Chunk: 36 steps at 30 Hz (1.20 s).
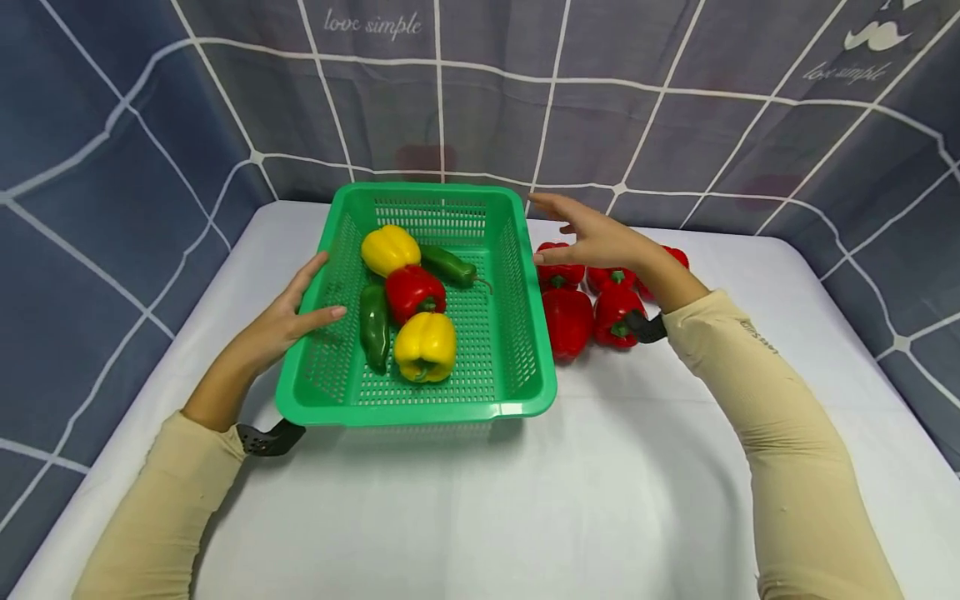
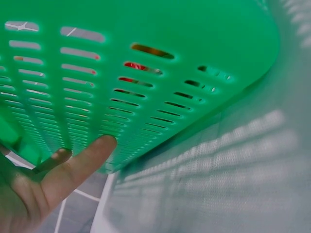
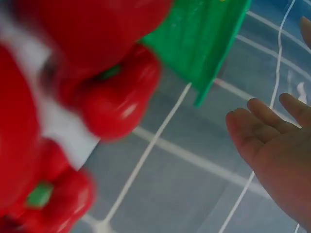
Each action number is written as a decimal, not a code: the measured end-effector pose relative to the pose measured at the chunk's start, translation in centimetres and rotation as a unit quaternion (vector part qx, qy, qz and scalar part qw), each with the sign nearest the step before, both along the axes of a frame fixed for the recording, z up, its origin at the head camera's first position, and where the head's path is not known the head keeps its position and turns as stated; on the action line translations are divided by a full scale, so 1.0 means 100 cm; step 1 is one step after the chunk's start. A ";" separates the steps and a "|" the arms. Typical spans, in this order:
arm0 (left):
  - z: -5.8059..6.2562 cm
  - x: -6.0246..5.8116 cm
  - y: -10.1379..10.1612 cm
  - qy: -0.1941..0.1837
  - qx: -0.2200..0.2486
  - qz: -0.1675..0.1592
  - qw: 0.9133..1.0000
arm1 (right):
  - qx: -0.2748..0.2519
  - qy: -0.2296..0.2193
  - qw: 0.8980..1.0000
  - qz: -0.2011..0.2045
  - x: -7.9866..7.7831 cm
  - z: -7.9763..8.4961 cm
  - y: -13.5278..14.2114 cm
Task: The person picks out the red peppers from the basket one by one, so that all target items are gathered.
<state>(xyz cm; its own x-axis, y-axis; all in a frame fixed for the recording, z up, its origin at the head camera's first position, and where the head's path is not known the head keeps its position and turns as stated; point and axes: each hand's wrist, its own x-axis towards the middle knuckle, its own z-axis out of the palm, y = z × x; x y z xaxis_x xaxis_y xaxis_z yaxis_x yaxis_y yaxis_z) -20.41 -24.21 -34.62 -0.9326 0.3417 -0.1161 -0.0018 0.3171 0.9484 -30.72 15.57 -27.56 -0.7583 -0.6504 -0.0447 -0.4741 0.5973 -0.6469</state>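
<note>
A green plastic basket (image 1: 442, 413) stands on the white table, its slotted wall (image 2: 165, 29) large in the left wrist view. Inside lie two yellow bell peppers (image 1: 425, 347), a red bell pepper (image 1: 415, 293) and two long green peppers (image 1: 374, 327). My left hand (image 1: 281, 317) is at the basket's left side, thumb across the rim, with straight fingers (image 2: 80, 167) along the outer wall. On the other side, my right hand (image 1: 600, 237) hovers by the right rim, fingers extended and spread. The right wrist view shows that palm (image 3: 286, 155) holding nothing.
Several red bell peppers (image 1: 567, 321) lie right of the basket, partly beneath my right forearm. Blue-grey checked cloth (image 1: 480, 108) surrounds the white tabletop (image 1: 450, 517) at the back and both sides.
</note>
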 end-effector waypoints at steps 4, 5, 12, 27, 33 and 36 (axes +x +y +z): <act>-0.001 -0.001 0.000 0.004 -0.001 0.004 1.000 | 0.014 0.015 0.999 0.037 -0.008 0.006 -0.033; -0.001 -0.001 0.000 0.005 -0.001 0.004 1.000 | 0.017 0.017 0.999 0.046 -0.009 0.008 -0.041; -0.001 -0.002 0.001 0.004 0.005 0.000 1.000 | 0.003 0.017 0.996 0.085 -0.016 0.018 -0.084; -0.004 -0.003 -0.004 0.015 0.003 0.004 1.000 | 0.062 -0.005 0.989 0.131 -0.028 0.016 -0.134; -0.004 -0.004 -0.003 0.014 0.002 0.003 1.000 | 0.140 -0.059 0.976 0.157 -0.028 -0.001 -0.147; -0.003 -0.004 -0.004 0.015 -0.001 0.004 1.000 | 0.186 -0.078 0.965 0.170 -0.027 -0.006 -0.155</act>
